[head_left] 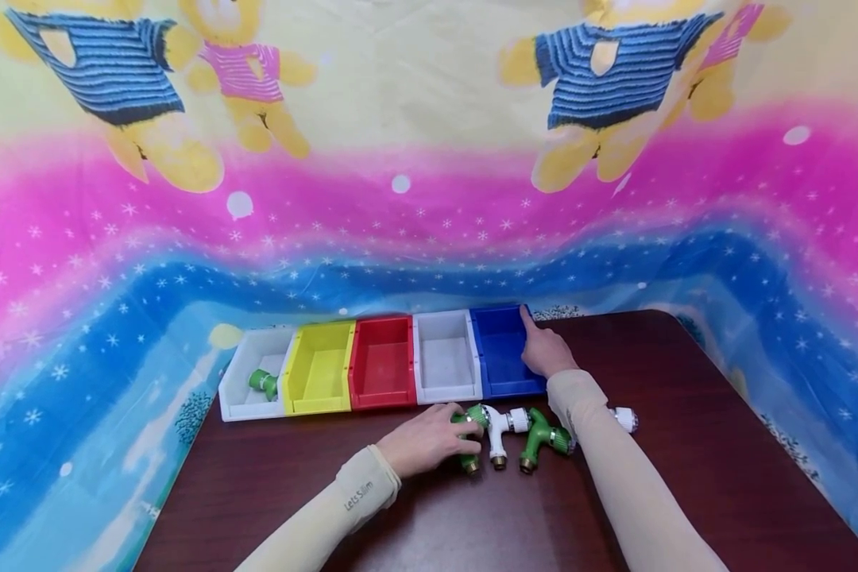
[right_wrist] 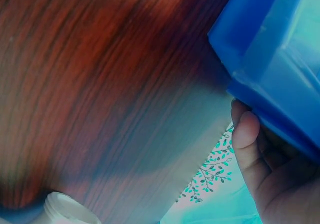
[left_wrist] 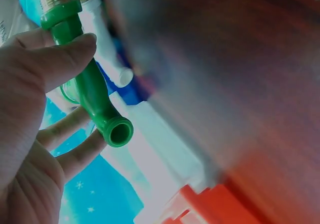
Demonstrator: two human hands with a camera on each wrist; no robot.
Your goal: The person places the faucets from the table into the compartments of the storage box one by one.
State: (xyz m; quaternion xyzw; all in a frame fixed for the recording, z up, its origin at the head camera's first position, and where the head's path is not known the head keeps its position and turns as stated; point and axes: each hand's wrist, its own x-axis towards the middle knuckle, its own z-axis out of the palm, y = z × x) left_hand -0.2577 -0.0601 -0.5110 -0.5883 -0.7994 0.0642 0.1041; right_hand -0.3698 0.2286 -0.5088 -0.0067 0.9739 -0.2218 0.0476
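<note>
My left hand (head_left: 425, 438) grips a green tap (left_wrist: 93, 92), the first in a row at the front of the bins. The left wrist view shows the thumb across the tap's body, with its open spout end and brass threads visible. Beside it lie a white tap (head_left: 496, 438) and another green tap (head_left: 536, 437). My right hand (head_left: 547, 351) holds the right rim of the blue bin (head_left: 500, 349), index finger along the edge toward the back corner. In the right wrist view the thumb touches that rim, and the other fingers are partly hidden.
Left of the blue bin stand a white bin (head_left: 446, 392), a red bin (head_left: 383, 397), a yellow bin (head_left: 319, 401) and another white bin (head_left: 252, 411) with a green tap (head_left: 263, 383) inside. My right forearm partly covers another white tap (head_left: 625, 419). A printed curtain (head_left: 429, 214) surrounds the table.
</note>
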